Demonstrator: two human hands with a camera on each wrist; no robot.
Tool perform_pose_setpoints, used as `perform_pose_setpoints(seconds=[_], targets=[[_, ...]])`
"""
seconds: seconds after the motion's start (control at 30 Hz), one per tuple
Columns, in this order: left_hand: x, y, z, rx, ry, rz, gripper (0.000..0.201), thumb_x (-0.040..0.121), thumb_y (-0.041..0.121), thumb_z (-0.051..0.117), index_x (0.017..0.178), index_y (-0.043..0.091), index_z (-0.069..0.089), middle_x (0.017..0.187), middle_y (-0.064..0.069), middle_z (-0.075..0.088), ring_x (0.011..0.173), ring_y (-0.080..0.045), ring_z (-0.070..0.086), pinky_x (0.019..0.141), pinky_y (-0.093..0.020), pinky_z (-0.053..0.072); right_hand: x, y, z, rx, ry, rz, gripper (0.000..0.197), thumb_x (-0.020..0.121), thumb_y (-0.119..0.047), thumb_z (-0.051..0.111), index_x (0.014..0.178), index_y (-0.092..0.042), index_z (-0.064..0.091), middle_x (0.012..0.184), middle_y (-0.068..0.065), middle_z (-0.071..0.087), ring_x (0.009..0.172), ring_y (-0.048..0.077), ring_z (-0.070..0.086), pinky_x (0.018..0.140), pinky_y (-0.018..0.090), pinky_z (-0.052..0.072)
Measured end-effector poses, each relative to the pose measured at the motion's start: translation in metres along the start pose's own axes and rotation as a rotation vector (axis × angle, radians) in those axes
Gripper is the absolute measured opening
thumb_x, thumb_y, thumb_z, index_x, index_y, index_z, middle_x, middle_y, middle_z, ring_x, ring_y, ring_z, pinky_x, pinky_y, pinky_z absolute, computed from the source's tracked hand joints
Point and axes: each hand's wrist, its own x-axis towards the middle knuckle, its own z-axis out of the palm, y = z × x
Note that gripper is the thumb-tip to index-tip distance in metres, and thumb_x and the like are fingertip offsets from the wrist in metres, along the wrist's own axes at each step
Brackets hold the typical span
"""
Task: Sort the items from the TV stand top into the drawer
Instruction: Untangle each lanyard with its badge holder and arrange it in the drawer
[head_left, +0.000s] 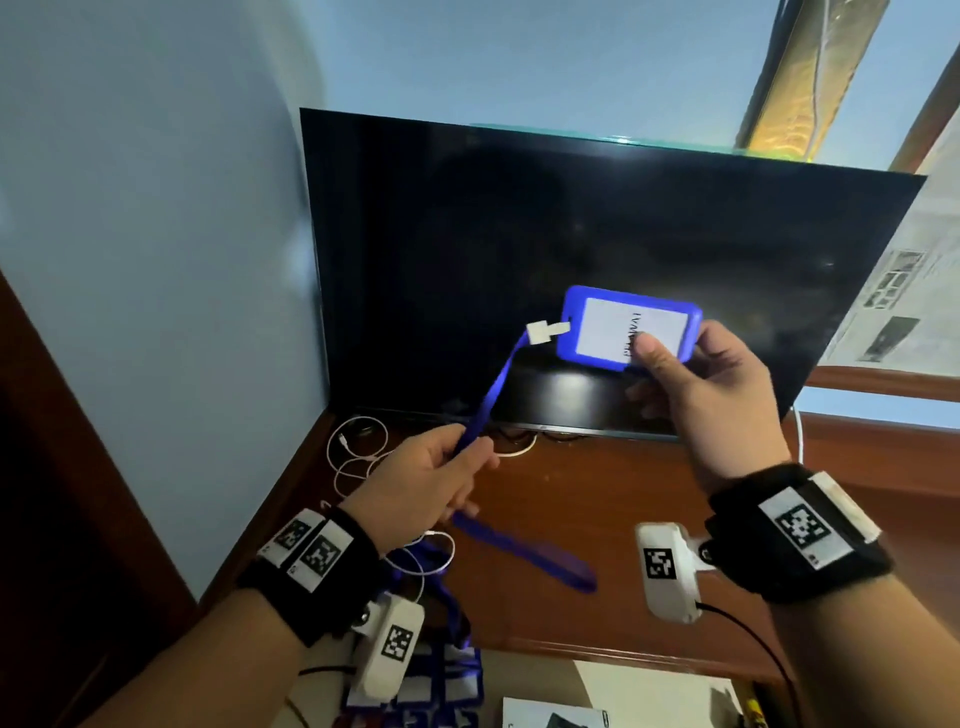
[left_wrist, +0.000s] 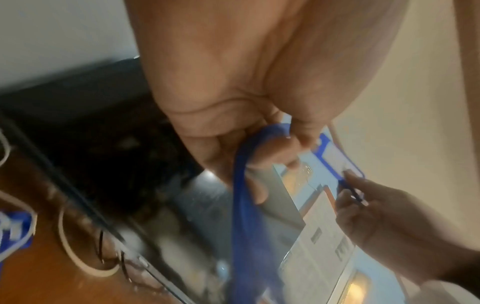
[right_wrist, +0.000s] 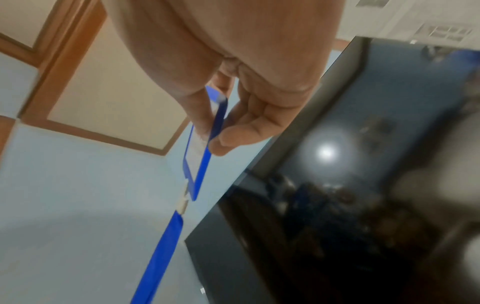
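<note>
Badge holder (head_left: 626, 327) is up in front of the TV (head_left: 571, 260): our right hand (head_left: 711, 387) pinches its edge, our left hand (head_left: 423, 475) grips the lanyard (head_left: 524, 553), probably gathering slack so it won't snag going into the drawer (head_left: 618, 691).

head: high up, looks down at TV (head_left: 597, 270) and surface (head_left: 597, 483) | wrist views: very close, looking up past each palm | all share the badge (head_left: 626, 327) and TV
</note>
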Motion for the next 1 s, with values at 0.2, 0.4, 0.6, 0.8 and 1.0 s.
perform_pose_setpoints(seconds=[0.2, 0.4, 0.6, 0.8, 1.0], targets=[[-0.020, 0.060, -0.012, 0.453, 0.050, 0.440, 0.029, 0.104, 0.043, 0.052, 0.090, 0.024, 0.070, 0.061, -0.005, 0.056, 0.050, -0.018, 0.051, 0.049, -0.029, 0.039, -0.006, 0.054, -0.015, -0.202, 0.062, 0.056, 0.012, 0.092, -0.022, 0.077, 0.092, -0.012, 0.070, 0.080, 0.010, 0.077, 0.062, 0.023, 0.070, 0.059, 0.035, 0.055], [0.022, 0.133, -0.008, 0.886, 0.010, 0.676, 0.040, 0.100, 0.049, 0.059, 0.072, 0.020, 0.065, 0.067, 0.004, 0.055, 0.063, -0.010, 0.051, 0.064, -0.030, 0.040, -0.048, 0.082, 0.026, -0.351, -0.253, 0.098, 0.019, 0.091, -0.020, 0.078, 0.077, -0.025, 0.066, 0.068, -0.005, 0.071, 0.059, 0.014, 0.065, 0.058, 0.036, 0.053], [0.084, 0.109, -0.036, 0.960, -0.042, 0.315, 0.040, 0.100, 0.054, 0.056, 0.076, 0.025, 0.068, 0.071, 0.005, 0.060, 0.064, -0.007, 0.056, 0.063, -0.027, 0.041, -0.089, 0.040, 0.042, -0.084, -0.544, 0.060, 0.010, 0.088, -0.013, 0.079, 0.091, -0.009, 0.070, 0.076, 0.003, 0.071, 0.066, 0.008, 0.064, 0.057, 0.020, 0.049], [0.070, 0.014, -0.034, 0.610, -0.112, 0.118, 0.040, 0.085, 0.055, 0.062, 0.070, 0.019, 0.072, 0.060, 0.002, 0.059, 0.056, -0.016, 0.052, 0.061, -0.035, 0.047, -0.073, -0.003, 0.018, 0.215, -0.297, 0.013, 0.013, 0.085, -0.010, 0.072, 0.086, -0.010, 0.060, 0.082, 0.013, 0.071, 0.063, 0.020, 0.062, 0.050, 0.029, 0.051], [-0.001, 0.002, 0.030, 0.458, -0.144, 0.192, 0.047, 0.106, 0.049, 0.046, 0.070, 0.026, 0.065, 0.050, 0.006, 0.046, 0.048, -0.011, 0.044, 0.055, -0.032, 0.041, -0.036, 0.022, -0.006, 0.140, 0.027, -0.042, 0.020, 0.092, -0.017, 0.077, 0.084, -0.021, 0.060, 0.091, 0.013, 0.070, 0.081, 0.024, 0.063, 0.075, 0.039, 0.052]])
